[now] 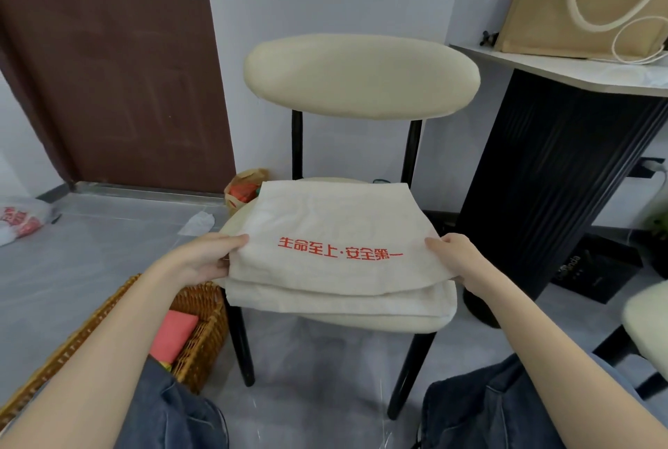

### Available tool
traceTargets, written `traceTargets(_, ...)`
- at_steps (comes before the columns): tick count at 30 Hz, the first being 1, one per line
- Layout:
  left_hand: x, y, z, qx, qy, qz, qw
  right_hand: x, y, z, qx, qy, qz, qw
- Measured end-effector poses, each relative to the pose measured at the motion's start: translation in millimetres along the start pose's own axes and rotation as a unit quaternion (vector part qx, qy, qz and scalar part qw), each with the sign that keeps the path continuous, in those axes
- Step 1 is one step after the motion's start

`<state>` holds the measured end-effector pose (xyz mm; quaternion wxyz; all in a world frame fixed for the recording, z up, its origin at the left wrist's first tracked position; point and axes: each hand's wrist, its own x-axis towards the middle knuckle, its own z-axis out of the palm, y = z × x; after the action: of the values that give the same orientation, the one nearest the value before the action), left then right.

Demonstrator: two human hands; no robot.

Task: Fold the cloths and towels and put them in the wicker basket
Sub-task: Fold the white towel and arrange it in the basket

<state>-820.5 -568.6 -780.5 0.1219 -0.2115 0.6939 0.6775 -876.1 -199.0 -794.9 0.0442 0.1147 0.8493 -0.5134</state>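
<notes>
Folding looks finished: left hand (206, 257) and right hand (457, 259) pinch the cream red-lettered folded towel (336, 250) on the cream chair seat (379, 320); next, lifting it level into the woven wicker basket (197, 307) beside the chair.

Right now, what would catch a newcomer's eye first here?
The folded cream towel with red printed characters lies centred on the cream padded chair seat, its side edges gripped by the left hand and right hand. At lower left stands the brown wicker basket, a folded pink cloth inside.
</notes>
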Motion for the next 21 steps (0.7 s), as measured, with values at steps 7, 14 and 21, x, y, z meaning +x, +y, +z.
traceTargets(7,-11.4,1.3,-2.1,-0.031,-0.023,-0.001,0.999,-6.6,3.9,-0.9,-0.004,-0.016,-0.028,0.999)
traceTargets(14,-11.9,-8.8,-20.7,0.08,-0.049,0.07,0.993,-20.6,4.0,-1.1,-0.05,-0.055,-0.052,0.996)
traceTargets(21,-13.0,-21.3,-31.8,0.317,0.01,0.132,0.939,-31.1,5.0,0.2,-0.123,-0.059,-0.081,0.987)
